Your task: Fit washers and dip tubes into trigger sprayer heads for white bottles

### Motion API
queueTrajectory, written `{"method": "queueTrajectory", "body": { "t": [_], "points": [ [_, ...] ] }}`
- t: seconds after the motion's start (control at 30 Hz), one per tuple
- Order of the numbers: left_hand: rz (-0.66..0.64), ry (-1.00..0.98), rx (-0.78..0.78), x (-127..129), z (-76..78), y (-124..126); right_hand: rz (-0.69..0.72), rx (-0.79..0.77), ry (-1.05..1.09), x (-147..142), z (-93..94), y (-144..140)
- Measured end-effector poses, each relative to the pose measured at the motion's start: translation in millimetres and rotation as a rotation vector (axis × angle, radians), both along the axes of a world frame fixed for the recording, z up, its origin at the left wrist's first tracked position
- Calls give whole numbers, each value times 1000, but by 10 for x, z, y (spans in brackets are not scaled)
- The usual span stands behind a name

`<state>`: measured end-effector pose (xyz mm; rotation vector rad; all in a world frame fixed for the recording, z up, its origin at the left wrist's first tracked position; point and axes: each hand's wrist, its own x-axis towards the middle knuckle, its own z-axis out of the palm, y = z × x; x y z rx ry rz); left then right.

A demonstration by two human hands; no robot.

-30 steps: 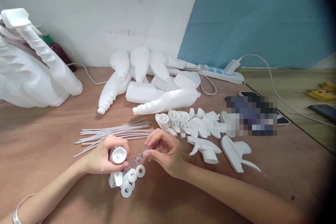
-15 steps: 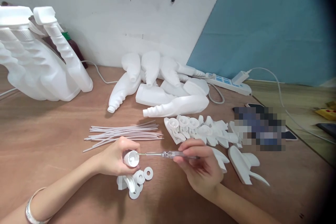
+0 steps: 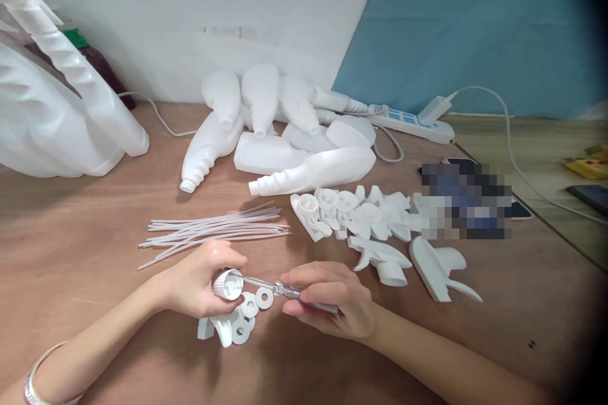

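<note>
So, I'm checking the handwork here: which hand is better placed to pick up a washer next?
Probably the left hand: it holds the cap right above the washers. The right hand grips the screwdriver and sits farther away.

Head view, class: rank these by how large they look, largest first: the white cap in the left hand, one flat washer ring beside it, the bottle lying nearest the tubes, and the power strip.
1. Bottle.
2. Power strip, though it lies farther off, so unsure.
3. Cap.
4. Washer ring.
</note>
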<state>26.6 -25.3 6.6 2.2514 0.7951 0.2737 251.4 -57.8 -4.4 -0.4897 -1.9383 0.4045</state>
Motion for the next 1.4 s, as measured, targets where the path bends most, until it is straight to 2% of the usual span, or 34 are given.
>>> {"method": "queueTrajectory", "body": {
  "t": [0.33, 0.63, 0.97, 1.1, 1.27, 1.4],
  "points": [
    [12, 32, -12, 9, 44, 29, -80, 36, 30, -18, -91, 6],
    [3, 50, -33, -6, 32, 33, -20, -6, -52, 15, -165, -3],
    [-50, 18, -6, 11, 31, 34, 97, 199, -97, 26, -100, 43],
    [-55, 26, -6, 22, 32, 27, 105, 156, -65, 11, -61, 48],
    [-57, 44, 2, 34, 37, 34, 17, 128, -49, 5, -23, 39],
    [-72, 41, -7, 45, 41, 45, 9, 73, -42, 17, -15, 30]
  ]
}}
